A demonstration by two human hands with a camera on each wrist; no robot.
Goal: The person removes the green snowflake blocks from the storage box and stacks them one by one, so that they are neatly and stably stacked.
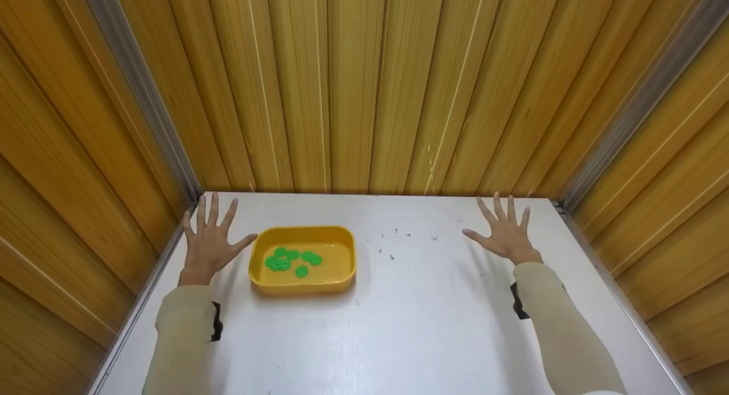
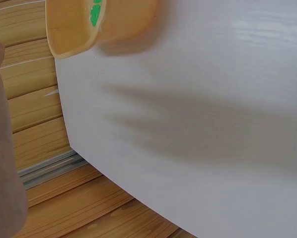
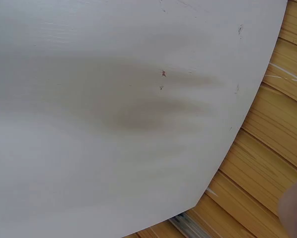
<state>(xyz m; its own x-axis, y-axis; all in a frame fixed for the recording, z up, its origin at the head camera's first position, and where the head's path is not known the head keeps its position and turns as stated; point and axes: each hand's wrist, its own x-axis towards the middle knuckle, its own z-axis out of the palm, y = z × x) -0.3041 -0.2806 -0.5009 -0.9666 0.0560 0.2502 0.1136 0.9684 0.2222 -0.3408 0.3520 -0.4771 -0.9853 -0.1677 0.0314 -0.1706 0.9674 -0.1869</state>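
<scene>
My left hand (image 1: 209, 248) is held out with its fingers straight and spread, left of a yellow tray (image 1: 336, 286); its thumb tip appears near the tray's left rim. Inside the tray lie several small green scalloped discs (image 1: 302, 271), most of them grouped in its left half. Out to the right, my right hand (image 1: 507, 235) is likewise spread, nearest to the bare tabletop, and holds nothing. The left wrist view has part of the left hand (image 2: 4, 163) at its edge and a corner of the tray (image 2: 128, 25). Shadows of both hands fall on the table.
A white table (image 1: 421, 332) spans the space below the hands, with small dark marks (image 1: 392, 257) right of the tray. Yellow wood-look panels (image 1: 353, 87) stand behind it and on both sides, joined by grey metal posts (image 1: 151, 93) at the corners.
</scene>
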